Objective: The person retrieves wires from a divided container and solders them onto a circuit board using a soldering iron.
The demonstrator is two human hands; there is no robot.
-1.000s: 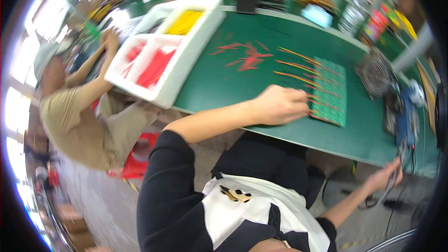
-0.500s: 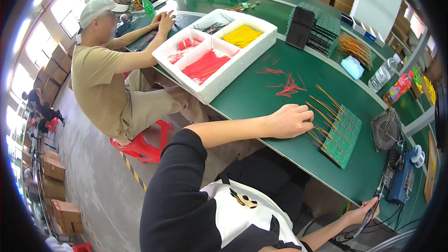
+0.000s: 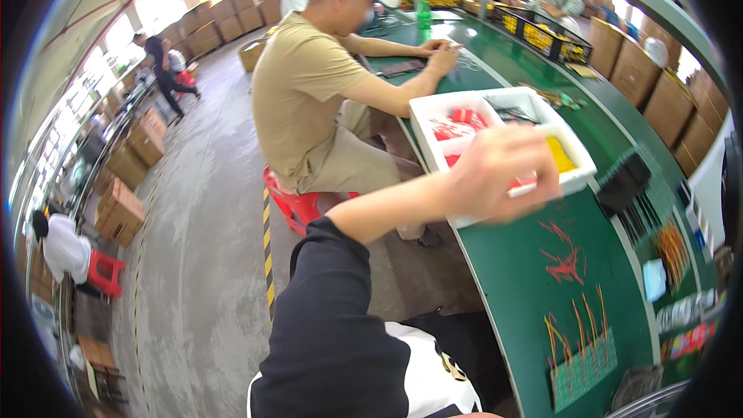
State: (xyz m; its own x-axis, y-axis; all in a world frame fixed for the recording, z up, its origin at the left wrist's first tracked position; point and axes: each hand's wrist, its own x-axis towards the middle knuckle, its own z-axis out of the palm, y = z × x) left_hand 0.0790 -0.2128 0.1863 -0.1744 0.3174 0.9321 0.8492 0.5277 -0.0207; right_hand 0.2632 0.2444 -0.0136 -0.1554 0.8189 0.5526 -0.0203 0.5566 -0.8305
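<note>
Left hand (image 3: 507, 174) blurred across tray (image 3: 576, 181), fingers curled, can't tell if together, yellow wires (image 3: 560, 155) just beside, board (image 3: 584, 373) well apart.

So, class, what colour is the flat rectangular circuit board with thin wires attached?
The flat rectangular circuit board is green, best seen in the head view.

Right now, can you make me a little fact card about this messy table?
Left hand: in front of the white tray, fingers curled, too blurred to tell if holding anything
Right hand: out of view
Tray compartments: red strands, yellow strands, dark strands
Green board: on the table, thin wires sticking up
Loose red pieces: between tray and board
Neighbour: beige shirt, seated on a red stool
</note>
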